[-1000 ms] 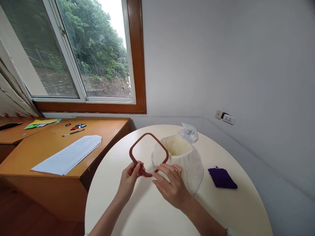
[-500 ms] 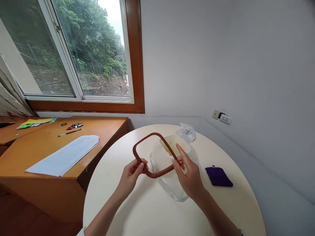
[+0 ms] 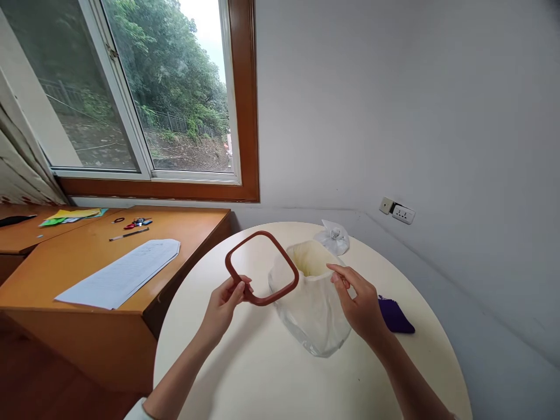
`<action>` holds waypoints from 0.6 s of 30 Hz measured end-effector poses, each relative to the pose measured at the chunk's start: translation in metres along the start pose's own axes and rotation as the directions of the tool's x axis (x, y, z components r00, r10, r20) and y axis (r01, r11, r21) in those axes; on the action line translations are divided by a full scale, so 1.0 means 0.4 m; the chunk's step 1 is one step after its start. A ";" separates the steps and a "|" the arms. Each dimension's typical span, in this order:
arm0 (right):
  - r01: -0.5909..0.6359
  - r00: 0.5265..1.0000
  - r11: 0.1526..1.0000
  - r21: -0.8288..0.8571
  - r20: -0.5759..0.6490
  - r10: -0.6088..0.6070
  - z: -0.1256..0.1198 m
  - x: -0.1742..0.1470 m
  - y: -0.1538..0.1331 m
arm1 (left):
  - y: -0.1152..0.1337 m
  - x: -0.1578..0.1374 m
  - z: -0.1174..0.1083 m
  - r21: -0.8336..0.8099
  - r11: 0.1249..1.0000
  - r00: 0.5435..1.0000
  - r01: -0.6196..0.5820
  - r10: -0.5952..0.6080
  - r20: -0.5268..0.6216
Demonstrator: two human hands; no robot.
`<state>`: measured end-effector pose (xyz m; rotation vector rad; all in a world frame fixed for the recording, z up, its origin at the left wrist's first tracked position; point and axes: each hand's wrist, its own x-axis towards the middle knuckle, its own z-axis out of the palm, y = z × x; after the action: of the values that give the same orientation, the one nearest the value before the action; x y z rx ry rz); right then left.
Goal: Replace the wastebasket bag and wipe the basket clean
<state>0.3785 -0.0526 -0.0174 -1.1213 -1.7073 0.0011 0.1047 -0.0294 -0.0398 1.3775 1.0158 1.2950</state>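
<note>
Brown-red, the square frame (image 3: 262, 301) is held up by the left hand (image 3: 226, 300) alone, pinched between thumb and fingers. The right hand (image 3: 361, 297) has let go, fingers partly open and seemingly empty, so it is freed. Between them sits a bag-lined bin (image 3: 315, 312); touching the right hand or not, I cannot tell. Purple cloth (image 3: 396, 316) lies just right of that hand.

The bare left hand (image 3: 223, 303) makes a pinch, its thumb (image 3: 236, 294) pressed toward the bent fingers (image 3: 228, 285). The bare right hand (image 3: 362, 302) is loosely curled, with the forefinger (image 3: 350, 273) extended leftward and the thumb just below it. Both bare forearms (image 3: 181, 367) slant inward from below.
</note>
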 end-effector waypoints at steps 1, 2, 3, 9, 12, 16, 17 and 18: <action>-0.004 1.000 1.000 -0.002 0.004 0.004 -0.003 -0.001 0.002 | -0.001 -0.001 -0.006 -0.001 1.000 1.000 0.000 0.000 -0.005; -0.005 1.000 1.000 -0.008 0.008 0.005 -0.005 -0.003 0.004 | -0.002 -0.003 -0.011 -0.001 1.000 1.000 0.000 0.000 -0.011; -0.004 1.000 1.000 -0.015 0.013 0.004 -0.006 -0.004 0.006 | -0.003 -0.004 -0.015 0.001 1.000 1.000 0.001 -0.001 -0.019; -0.012 0.998 1.000 -0.013 0.057 0.013 -0.012 -0.017 -0.007 | 0.014 -0.019 -0.004 0.034 0.999 1.000 0.000 0.000 0.003; -0.038 0.989 0.998 0.047 0.147 0.031 -0.012 -0.026 -0.032 | 0.032 -0.031 0.027 0.065 0.998 0.998 0.001 -0.005 0.062; -0.062 0.983 0.994 0.084 0.179 0.046 -0.016 -0.033 -0.053 | 0.041 -0.042 0.076 0.083 0.996 0.986 -0.024 0.010 0.165; -0.058 0.985 0.996 0.072 0.166 0.045 -0.019 -0.034 -0.052 | 0.040 -0.043 0.088 0.081 0.996 0.982 -0.030 0.014 0.189; -0.053 0.988 0.997 0.052 0.149 0.045 -0.024 -0.035 -0.050 | 0.038 -0.043 0.098 0.077 0.996 0.978 -0.032 0.015 0.210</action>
<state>0.3726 -0.0779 -0.0136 -1.1450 -1.7989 0.1655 0.1418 -0.0530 -0.0278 1.5555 0.9179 1.1091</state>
